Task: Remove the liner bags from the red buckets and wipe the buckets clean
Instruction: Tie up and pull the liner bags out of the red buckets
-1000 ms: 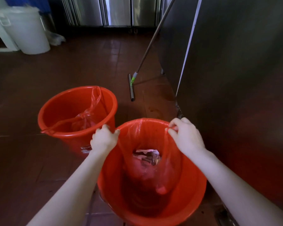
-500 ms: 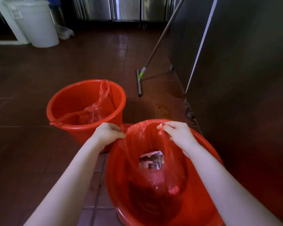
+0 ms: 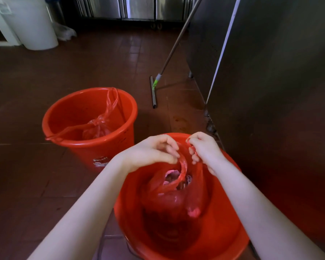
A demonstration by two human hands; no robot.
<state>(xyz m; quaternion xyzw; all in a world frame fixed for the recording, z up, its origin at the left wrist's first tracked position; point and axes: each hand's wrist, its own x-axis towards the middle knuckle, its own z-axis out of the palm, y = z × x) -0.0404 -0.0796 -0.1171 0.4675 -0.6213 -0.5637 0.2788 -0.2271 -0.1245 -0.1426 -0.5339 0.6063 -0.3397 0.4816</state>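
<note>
Dark red-brown tiled floor (image 3: 83,62) | steel cabinet (image 3: 280,72) at right | steel units (image 3: 135,6) along far wall | white bin (image 3: 34,25) far left | squeegee (image 3: 154,91) leaning on cabinet

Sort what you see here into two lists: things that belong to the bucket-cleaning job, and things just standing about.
Part of the job:
near red bucket
its liner bag, gripped by the left hand and right hand
far red bucket
its knotted liner bag

Just standing about:
floor squeegee
white bin
steel cabinet
</note>
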